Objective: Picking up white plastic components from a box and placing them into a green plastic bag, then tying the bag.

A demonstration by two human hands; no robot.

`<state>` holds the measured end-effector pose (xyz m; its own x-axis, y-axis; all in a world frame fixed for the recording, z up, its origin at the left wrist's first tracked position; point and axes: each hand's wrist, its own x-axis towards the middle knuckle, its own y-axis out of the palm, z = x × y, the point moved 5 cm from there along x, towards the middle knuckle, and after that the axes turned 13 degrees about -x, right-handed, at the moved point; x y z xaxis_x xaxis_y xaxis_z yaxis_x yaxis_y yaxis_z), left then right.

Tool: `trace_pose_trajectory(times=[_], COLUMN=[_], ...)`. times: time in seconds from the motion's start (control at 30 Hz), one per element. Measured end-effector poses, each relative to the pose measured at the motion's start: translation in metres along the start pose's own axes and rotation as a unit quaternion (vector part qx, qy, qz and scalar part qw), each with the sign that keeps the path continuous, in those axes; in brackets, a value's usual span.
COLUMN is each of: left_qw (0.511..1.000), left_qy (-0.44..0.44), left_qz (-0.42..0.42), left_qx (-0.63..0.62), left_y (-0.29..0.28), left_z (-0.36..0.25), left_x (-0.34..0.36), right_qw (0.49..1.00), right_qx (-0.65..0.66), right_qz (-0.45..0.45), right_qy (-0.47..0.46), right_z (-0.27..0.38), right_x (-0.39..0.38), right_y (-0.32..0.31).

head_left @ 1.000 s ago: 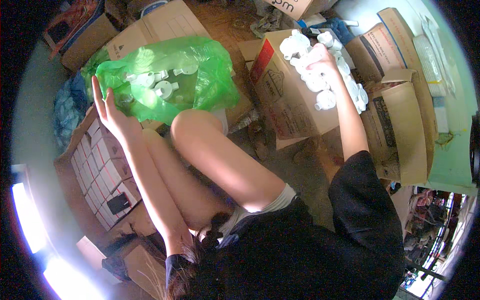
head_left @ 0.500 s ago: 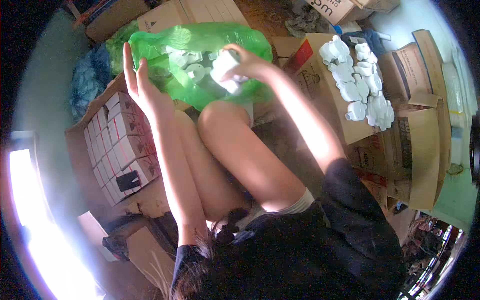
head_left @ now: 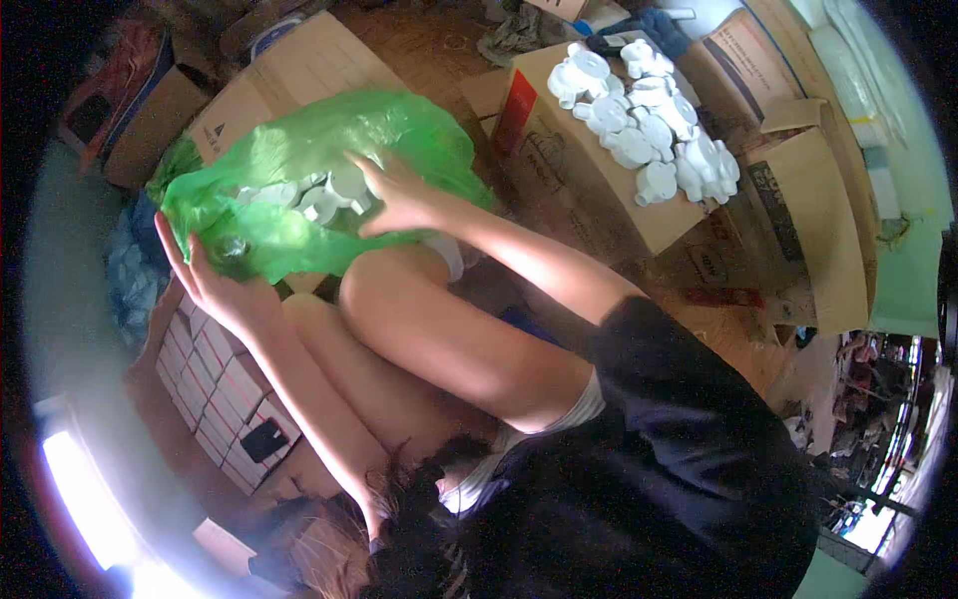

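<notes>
The right grip [head_left: 401,203] is released, fingers and thumb spread just beside the white parts [head_left: 344,187] lying in the green bag [head_left: 424,135]. The left grip [head_left: 230,297], fingers straight, touches the bag's left edge; whether it pinches the plastic, I cannot tell. Right of these 2, more white parts [head_left: 633,147] crowd the top of a cardboard box [head_left: 544,185]. Small boxes [head_left: 208,374] sit packed at left, a flat black object [head_left: 264,439] on them.

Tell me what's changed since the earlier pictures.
The right hand went left from the white parts on the carton to the green bag with some, then opened, apparently letting go. The left hand stays at the bag's left edge; other parts remain on the carton.
</notes>
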<state>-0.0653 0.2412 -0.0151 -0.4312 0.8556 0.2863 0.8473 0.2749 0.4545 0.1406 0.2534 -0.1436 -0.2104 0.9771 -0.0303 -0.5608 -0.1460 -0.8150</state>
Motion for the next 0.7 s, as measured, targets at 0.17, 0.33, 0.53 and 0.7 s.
trace_pose_trajectory(times=[0.17, 0.33, 0.53, 0.7], left_qw=[0.996, 0.957, 0.88, 0.98], left_qy=[0.057, 0.193, 0.318, 0.096], left_qz=[0.02, 0.096, 0.164, 0.094], left_qx=[0.068, 0.195, 0.312, 0.145], left_y=[0.011, 0.016, 0.025, 0.033], left_z=[-0.019, -0.011, -0.011, 0.005], left_x=[-0.001, -0.001, -0.006, -0.008], right_qw=[0.987, 0.819, 0.907, 0.903], right_qx=[0.159, -0.291, -0.164, -0.153], right_qz=[0.02, -0.291, -0.198, -0.168], right_qy=[-0.004, 0.4, 0.334, 0.366], right_z=[-0.065, -0.258, -0.339, -0.368], right_x=[-0.094, -0.189, -0.193, -0.184], right_y=[-0.134, -0.29, -0.295, -0.278])
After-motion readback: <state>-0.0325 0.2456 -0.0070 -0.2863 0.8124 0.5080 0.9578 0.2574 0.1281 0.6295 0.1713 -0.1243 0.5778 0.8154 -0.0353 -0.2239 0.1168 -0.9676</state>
